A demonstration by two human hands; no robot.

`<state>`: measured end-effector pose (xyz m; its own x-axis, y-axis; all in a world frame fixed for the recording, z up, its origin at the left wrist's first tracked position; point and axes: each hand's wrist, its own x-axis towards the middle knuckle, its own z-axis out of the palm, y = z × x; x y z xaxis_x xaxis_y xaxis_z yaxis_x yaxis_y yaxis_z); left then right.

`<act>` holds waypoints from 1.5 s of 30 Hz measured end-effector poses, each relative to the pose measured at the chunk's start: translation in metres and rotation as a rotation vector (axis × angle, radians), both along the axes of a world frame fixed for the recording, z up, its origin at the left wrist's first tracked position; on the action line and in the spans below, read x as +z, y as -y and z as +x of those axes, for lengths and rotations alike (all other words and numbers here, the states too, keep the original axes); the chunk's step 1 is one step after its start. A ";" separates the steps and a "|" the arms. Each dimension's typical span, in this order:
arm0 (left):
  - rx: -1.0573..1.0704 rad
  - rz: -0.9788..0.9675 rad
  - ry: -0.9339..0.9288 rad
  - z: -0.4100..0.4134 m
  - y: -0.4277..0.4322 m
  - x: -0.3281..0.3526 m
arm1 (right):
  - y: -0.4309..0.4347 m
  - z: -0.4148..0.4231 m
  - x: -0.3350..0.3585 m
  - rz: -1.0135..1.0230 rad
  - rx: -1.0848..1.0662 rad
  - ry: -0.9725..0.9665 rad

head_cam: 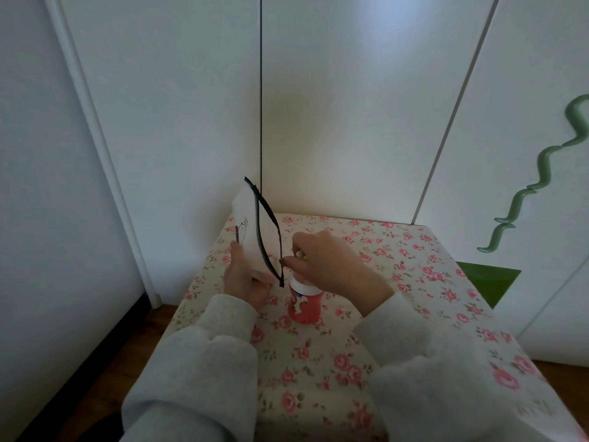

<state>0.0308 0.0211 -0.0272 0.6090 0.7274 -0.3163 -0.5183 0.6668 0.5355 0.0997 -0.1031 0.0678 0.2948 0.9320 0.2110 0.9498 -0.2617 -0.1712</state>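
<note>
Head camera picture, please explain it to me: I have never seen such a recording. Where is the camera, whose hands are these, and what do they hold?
There is no machine here. One camera sits on a person's head and looks forward and down, so you see that person's own two arms in grey sleeves. The left hand holds a white pouch with a black zip edge, and the pouch is open. The right hand has its fingers curled round the top of a small red and white bottle, which appears to stand on the table with a rose-patterned cloth. The hand hides whether the cap is on. Behind are white cupboard doors, one with a wavy green decoration.
</note>
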 end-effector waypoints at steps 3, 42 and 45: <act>-0.006 -0.022 0.028 -0.002 0.001 0.000 | -0.001 0.000 -0.004 0.020 0.003 0.025; -0.019 0.054 0.018 0.000 0.000 -0.003 | 0.009 -0.002 -0.005 0.202 0.003 -0.108; -0.015 0.070 0.006 -0.001 0.000 -0.001 | 0.007 -0.004 -0.001 0.262 -0.044 -0.186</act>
